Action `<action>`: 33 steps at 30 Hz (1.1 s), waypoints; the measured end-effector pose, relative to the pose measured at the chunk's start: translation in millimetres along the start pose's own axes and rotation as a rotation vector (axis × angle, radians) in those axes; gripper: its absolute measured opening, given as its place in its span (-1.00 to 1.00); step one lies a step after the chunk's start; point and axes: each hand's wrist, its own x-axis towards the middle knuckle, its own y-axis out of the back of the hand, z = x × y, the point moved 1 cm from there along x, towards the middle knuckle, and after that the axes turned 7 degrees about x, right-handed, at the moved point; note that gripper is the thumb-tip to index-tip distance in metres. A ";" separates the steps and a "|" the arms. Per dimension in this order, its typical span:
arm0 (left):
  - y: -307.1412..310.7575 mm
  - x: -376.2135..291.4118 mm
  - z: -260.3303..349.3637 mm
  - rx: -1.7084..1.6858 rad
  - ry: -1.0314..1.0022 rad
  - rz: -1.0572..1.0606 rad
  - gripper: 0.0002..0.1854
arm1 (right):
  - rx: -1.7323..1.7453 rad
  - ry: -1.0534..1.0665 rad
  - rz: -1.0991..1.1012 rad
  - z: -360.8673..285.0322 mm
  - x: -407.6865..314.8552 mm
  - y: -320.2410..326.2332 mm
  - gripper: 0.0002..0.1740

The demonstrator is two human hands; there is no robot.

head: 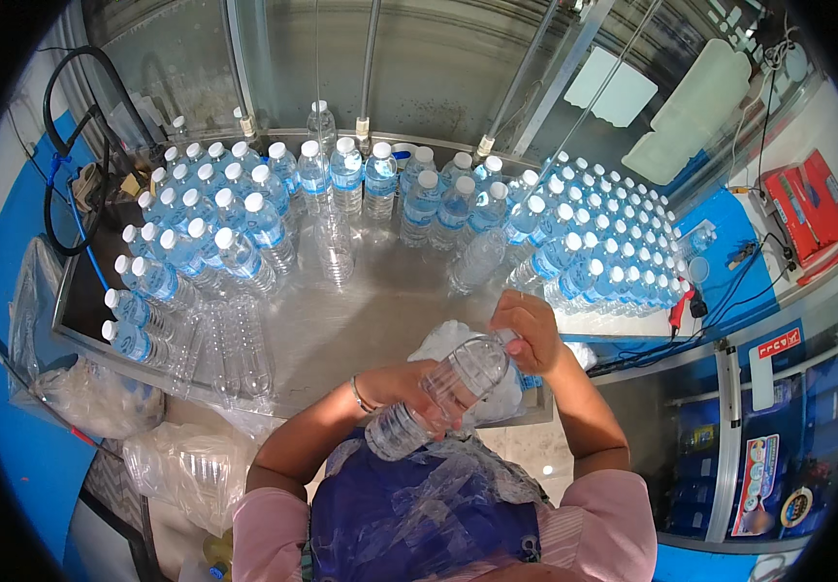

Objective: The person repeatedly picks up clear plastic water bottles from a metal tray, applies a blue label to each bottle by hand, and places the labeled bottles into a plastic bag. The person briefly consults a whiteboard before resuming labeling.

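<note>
My left hand [404, 385] is wrapped around the body of a clear plastic bottle [473, 367] without a label, held tilted above the metal counter's front edge. The fingers of my right hand [533, 327] pinch a white cap at the bottle's neck; whether it is threaded on is hidden. Behind my hands, two unlabelled clear bottles stand on the metal worktop [346, 327]: one bottle [333, 251] in the middle, another bottle [477, 262] further right. Beneath the held bottle lies a plastic bag [437, 340] with whitish contents.
Blue-labelled, white-capped bottles [244, 251] crowd the worktop's left and back. More capped bottles [597, 240] fill the right side. Unlabelled bottles [233, 349] are at front left. Plastic bags [186, 465] hang below. Black cables [724, 313] and a red box [812, 207] are at right.
</note>
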 end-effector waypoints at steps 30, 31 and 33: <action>-31.9 -6.7 -3.6 -0.364 -0.147 -0.162 -0.29 | 0.095 0.096 -0.036 -20.1 35.2 8.0 -0.53; -33.5 -4.8 -4.4 -0.467 -0.144 -0.266 -0.27 | 0.097 0.143 -0.036 -19.4 35.6 8.5 -0.50; -38.9 -2.5 -9.2 -0.506 -0.144 -0.238 -0.23 | 0.124 0.175 -0.096 -19.1 36.1 9.2 -0.45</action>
